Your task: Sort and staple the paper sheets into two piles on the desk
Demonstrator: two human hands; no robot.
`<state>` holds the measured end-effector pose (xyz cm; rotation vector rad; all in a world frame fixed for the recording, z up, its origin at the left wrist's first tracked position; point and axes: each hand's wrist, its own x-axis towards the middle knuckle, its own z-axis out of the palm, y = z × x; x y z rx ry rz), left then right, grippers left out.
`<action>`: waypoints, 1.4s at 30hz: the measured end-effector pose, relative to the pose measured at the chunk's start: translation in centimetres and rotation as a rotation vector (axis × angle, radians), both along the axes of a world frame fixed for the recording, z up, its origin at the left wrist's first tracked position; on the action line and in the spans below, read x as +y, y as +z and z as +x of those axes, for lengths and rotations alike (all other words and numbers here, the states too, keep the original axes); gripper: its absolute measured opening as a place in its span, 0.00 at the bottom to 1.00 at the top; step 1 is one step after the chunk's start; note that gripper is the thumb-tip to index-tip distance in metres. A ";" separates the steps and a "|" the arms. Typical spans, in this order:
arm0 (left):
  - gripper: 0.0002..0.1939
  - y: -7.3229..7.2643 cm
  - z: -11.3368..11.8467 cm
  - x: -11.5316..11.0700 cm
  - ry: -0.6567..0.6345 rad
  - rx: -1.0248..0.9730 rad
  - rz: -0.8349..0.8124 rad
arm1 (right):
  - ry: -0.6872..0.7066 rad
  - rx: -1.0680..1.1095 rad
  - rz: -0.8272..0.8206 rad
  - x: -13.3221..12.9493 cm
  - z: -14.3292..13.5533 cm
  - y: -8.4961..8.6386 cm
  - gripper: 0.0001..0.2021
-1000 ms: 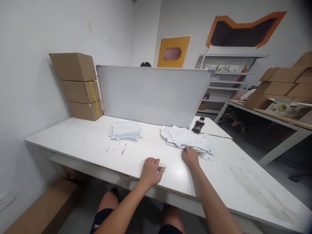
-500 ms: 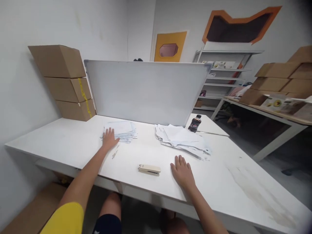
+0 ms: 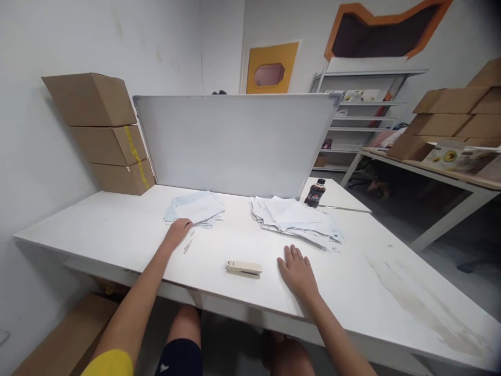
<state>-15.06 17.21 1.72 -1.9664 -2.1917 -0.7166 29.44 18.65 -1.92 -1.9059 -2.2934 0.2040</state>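
Note:
My left hand [image 3: 179, 231] is at the near edge of the left stack of papers [image 3: 171, 213]. Its fingers are closed on the edge of the top sheet of paper [image 3: 200, 207], which lies askew over the sheets beneath. My right hand [image 3: 297, 271] rests flat on the white table with its fingers stretched out, holding nothing. Between my hands, closer to the front edge, lies a cream stapler [image 3: 243, 269]. A larger, untidy stack of papers [image 3: 295, 219] sits beyond my right hand.
A whiteboard [image 3: 235, 143] stands upright along the back of the table [image 3: 117, 230]. Cardboard boxes [image 3: 111, 141] are piled at the back left. A dark drink bottle [image 3: 315, 193] stands behind the right stack. Shelves and another table with boxes [image 3: 442, 125] are further right.
My left hand has gone from lying spread on the left stack to closing on its near edge. The top sheet has turned and shifted right. My right hand stays flat.

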 end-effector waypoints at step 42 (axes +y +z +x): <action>0.12 1.5 12.1 -13.1 0.389 -1.978 0.982 | -0.007 0.088 0.041 0.0 0.5 0.6 0.31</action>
